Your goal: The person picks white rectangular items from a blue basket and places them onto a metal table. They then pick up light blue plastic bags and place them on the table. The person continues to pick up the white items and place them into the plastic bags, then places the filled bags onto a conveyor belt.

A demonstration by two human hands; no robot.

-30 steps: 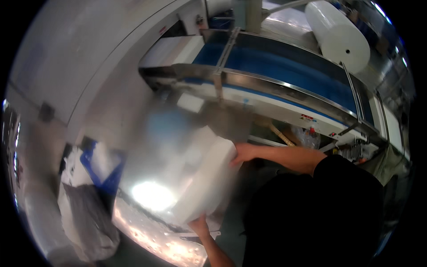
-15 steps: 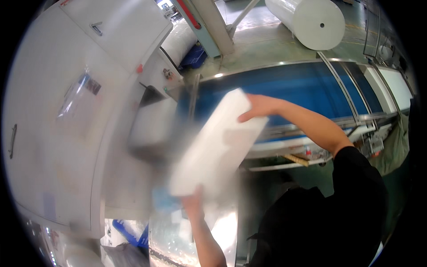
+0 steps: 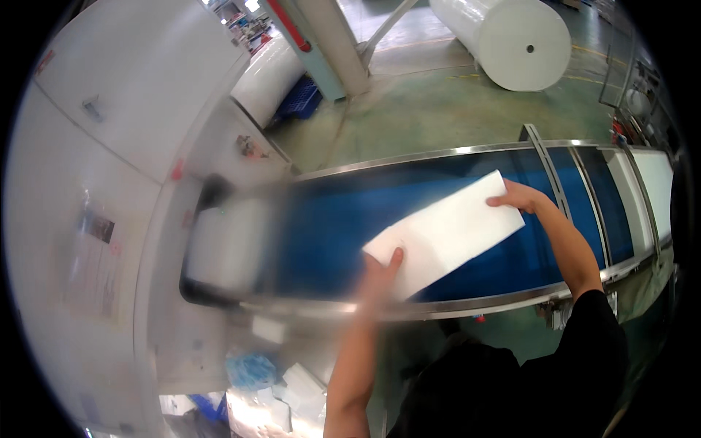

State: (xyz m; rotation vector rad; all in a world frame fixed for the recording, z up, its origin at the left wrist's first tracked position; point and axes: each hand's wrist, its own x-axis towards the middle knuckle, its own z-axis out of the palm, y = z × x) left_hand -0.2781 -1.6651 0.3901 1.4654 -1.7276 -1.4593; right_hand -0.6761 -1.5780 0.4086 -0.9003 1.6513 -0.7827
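Observation:
A long white rectangular block [image 3: 453,230] that looks like stacked paper or tissue is in both my hands, tilted across the blue conveyor belt [image 3: 343,219]. My left hand [image 3: 378,274] grips its near left end, the thumb lying on top and the other fingers hidden. At the far right end my right hand [image 3: 520,197] holds on, its thumb on the upper face and its fingers round the edge. Whether the block touches the belt I cannot tell. Another white block [image 3: 230,237], blurred, is at the machine opening at the belt's left end.
A metal rail [image 3: 467,293] edges the belt's near side, and a metal bar [image 3: 548,171] crosses it. The white machine cabinet [image 3: 87,168] stands at the left. White pieces and blue plastic [image 3: 250,371] lie on the surface below. A large white roll [image 3: 522,44] is beyond the belt.
The white block has moved right, over the belt, and turned to a flatter slant, both hands still holding it. The view has shifted, showing more of the belt's left end.

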